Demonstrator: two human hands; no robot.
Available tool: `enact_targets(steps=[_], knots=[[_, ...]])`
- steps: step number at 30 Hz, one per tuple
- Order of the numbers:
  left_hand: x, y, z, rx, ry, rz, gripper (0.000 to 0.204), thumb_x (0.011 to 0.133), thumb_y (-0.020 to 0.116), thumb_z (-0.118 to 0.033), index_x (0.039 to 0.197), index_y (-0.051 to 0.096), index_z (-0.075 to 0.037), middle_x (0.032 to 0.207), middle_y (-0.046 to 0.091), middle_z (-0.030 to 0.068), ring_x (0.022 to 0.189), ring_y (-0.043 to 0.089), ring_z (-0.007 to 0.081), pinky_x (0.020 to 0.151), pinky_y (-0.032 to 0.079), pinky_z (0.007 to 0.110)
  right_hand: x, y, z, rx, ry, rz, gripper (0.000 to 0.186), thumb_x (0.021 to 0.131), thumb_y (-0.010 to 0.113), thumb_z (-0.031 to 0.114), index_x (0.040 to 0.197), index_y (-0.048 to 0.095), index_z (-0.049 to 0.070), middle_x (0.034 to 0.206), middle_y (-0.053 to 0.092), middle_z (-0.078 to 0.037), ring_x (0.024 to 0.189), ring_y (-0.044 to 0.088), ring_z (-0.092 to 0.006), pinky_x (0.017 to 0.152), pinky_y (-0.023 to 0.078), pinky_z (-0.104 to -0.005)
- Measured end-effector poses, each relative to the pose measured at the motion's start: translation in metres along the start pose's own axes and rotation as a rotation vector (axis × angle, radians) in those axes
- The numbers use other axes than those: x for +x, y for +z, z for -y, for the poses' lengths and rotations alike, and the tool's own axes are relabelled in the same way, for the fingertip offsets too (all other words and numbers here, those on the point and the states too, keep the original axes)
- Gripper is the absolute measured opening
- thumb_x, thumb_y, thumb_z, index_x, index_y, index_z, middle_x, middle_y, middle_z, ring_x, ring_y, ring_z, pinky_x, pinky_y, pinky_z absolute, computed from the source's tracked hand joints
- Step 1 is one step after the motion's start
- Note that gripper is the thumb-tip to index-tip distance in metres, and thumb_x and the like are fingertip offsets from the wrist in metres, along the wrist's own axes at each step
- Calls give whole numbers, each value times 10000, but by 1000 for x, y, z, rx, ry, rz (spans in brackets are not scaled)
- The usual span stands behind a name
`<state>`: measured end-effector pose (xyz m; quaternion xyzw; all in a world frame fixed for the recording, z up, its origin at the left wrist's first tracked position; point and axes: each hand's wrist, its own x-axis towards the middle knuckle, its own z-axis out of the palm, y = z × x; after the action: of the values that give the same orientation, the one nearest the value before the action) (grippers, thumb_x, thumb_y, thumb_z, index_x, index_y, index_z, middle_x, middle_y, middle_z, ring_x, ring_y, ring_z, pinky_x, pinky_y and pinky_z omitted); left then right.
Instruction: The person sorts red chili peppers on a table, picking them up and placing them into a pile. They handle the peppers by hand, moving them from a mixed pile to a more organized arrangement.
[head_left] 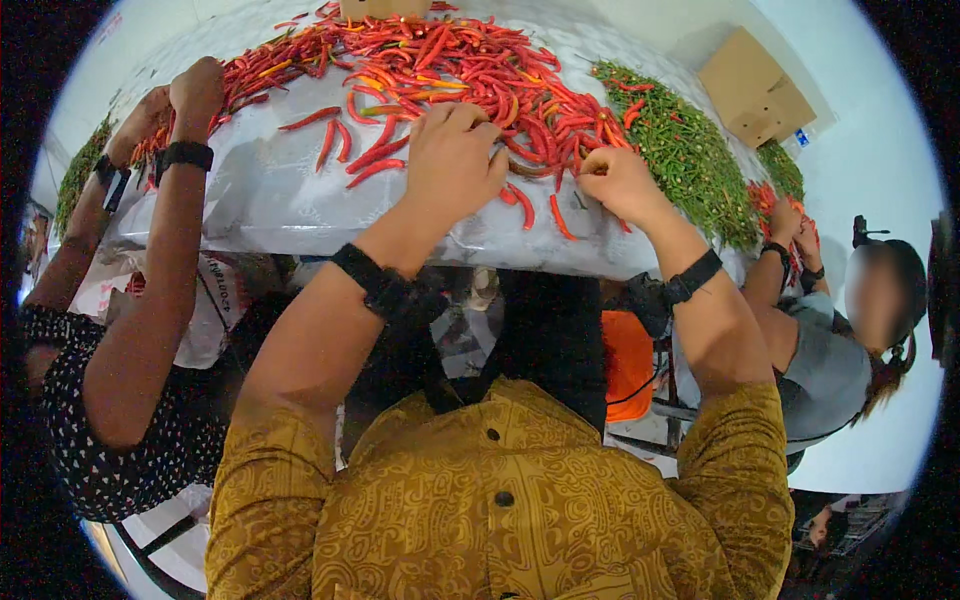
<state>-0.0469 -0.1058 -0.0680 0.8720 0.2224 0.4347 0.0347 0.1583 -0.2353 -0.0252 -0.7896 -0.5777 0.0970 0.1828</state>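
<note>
Long red chillies, with a few orange ones among them, lie heaped across the far side of the table. My left hand is over the near edge of this heap, its fingers bent and apart, thumb off to the right; the fingertips are partly hidden behind the knuckles. To its right, my right hand has thumb and forefinger pressed together at the heap's edge. What they pinch, if anything, is too small to make out. Loose red chillies lie between the hands, one near the table's front edge.
A pile of small green chillies spreads to the right, beside a cardboard box. Co-workers sit on both sides; the left one's hands are at the heap. The table has a shiny pale cover. An orange stool stands below.
</note>
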Motion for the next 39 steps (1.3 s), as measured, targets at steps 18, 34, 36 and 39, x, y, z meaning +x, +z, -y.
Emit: enact_targets(steps=[18, 34, 36, 39], knots=[[-1, 4, 5, -123, 99, 185, 284, 702, 663, -271, 940, 701, -122, 1148, 597, 68, 1152, 476, 311, 986, 373, 481, -5, -13, -12, 1594, 336, -89, 90, 844, 578, 98, 924, 614, 83, 709, 580, -3, 570, 504, -80, 449, 350, -209], [2, -4, -4, -43, 23, 162, 413, 765, 681, -369, 1089, 666, -114, 1188, 560, 112, 1108, 502, 313, 899, 425, 445, 12, -4, 5, 929, 123, -50, 219, 912, 554, 136, 1061, 646, 4, 643, 495, 34, 556, 418, -56, 521, 353, -207], [1, 1, -3, -15, 63, 87, 417, 775, 666, -383, 1085, 667, -103, 1209, 551, 103, 1108, 502, 314, 897, 418, 470, 22, -1, 19, 571, 31, -35, 240, 908, 534, 122, 1091, 644, 14, 700, 564, -12, 600, 488, -96, 565, 403, -237], [-1, 7, -7, 56, 91, 75, 429, 789, 643, -407, 1092, 666, -105, 1203, 561, 89, 1113, 501, 308, 886, 413, 502, 38, 15, 17, 142, -207, -137, 276, 889, 509, 101, 1128, 638, 51, 830, 644, -95, 726, 593, -191, 666, 465, -301]])
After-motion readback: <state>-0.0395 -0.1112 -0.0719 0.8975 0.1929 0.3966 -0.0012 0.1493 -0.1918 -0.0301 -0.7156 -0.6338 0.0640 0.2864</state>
